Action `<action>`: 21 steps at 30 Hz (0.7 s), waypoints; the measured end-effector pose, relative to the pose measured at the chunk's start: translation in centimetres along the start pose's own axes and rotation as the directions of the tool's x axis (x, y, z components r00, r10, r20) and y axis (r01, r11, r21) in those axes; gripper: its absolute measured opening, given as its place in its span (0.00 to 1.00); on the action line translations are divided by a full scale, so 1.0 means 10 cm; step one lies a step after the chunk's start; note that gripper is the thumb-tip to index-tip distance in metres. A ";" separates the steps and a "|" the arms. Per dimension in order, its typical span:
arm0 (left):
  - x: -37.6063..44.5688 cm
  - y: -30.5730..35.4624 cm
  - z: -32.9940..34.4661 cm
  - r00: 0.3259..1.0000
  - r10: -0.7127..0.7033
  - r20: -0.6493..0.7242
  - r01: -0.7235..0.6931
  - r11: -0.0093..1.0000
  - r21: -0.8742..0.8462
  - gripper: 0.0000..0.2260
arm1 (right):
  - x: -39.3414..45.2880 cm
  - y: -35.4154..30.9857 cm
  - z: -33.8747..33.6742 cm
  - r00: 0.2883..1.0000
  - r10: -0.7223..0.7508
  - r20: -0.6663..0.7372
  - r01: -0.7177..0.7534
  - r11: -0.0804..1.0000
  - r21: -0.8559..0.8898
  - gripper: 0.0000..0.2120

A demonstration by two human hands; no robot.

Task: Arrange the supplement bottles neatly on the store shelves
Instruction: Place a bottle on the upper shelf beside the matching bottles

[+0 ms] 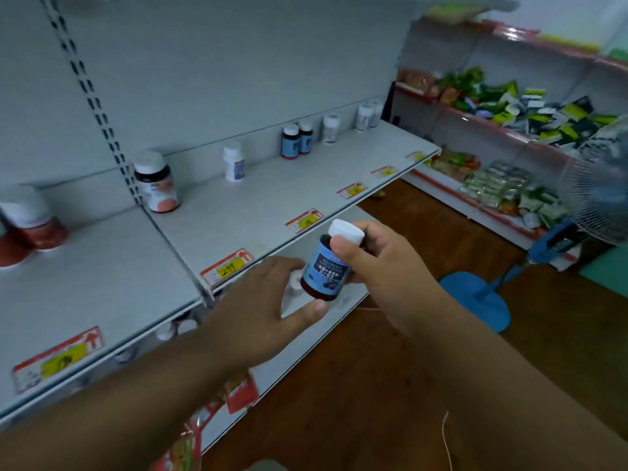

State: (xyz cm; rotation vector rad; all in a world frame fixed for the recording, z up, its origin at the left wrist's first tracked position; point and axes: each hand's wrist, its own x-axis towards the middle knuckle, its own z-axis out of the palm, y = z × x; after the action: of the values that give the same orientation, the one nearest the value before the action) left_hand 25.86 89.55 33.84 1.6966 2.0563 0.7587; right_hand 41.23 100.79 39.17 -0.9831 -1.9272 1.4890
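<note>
Right hand [384, 263] grip clenched round blue bottle [326, 270] near cap. Left hand [268, 300] grip released, thumb touching bottom. Bottle looks small, light, hard, smooth; hold middle.

A blue pedestal fan [591, 185] stood on the brown wooden floor [390, 385] at the right, its round base [475, 297] near the shelving. Behind it, red-edged racks [503, 130] along the far wall carried heaps of green, white and black snack packets [530, 110]. A thin pale string [446, 436] lay on the floor.
</note>
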 end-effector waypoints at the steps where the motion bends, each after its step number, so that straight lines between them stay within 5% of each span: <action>1: 0.20 0.05 0.05 1.000 0.015 -0.003 -0.015 1.000 0.001 0.39 | 0.14 0.04 -0.14 1.000 -0.007 -0.010 0.007 1.000 -0.009 0.04; 11: 2.00 0.31 0.83 0.982 -0.173 -0.081 0.177 0.982 0.058 0.41 | 1.92 0.57 -1.39 0.989 -0.010 0.147 0.032 0.988 -0.150 0.14; 21: 3.11 -0.09 0.74 0.847 -0.478 -0.234 0.523 0.829 0.199 0.37 | 3.74 0.53 -1.21 0.847 -0.171 0.504 0.424 0.790 -0.444 0.14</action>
State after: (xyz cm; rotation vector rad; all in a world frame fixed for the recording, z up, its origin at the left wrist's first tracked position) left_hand 23.04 121.11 29.13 1.1250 2.6630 0.4914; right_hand 28.96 138.38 35.97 -0.5024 -2.7877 1.0412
